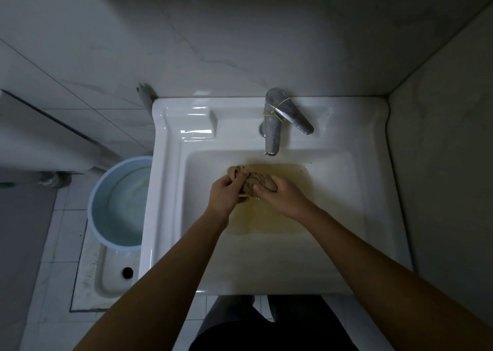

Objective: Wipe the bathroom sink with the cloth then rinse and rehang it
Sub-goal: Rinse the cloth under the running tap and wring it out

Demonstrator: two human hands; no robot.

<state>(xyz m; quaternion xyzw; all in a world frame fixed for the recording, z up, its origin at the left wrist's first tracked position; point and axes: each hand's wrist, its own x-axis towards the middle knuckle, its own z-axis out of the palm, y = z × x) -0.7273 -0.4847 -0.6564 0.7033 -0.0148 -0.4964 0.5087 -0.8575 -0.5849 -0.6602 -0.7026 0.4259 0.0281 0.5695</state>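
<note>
A brown cloth (252, 180), bunched and twisted, hangs over the basin of the white sink (170, 196). My left hand (226, 192) grips its left end and my right hand (280, 194) grips its right end, the two hands close together. Murky yellowish water (266, 220) lies pooled in the basin below them. The chrome tap (272, 129) stands at the back of the sink, its lever (296, 118) turned to the right with a rubber band round it. No water stream shows under the spout.
A light blue bucket (92, 204) holding water stands on the floor left of the sink, over a squat toilet pan (106, 276). Tiled walls close in behind and on the right. My legs (266, 326) stand at the sink's front edge.
</note>
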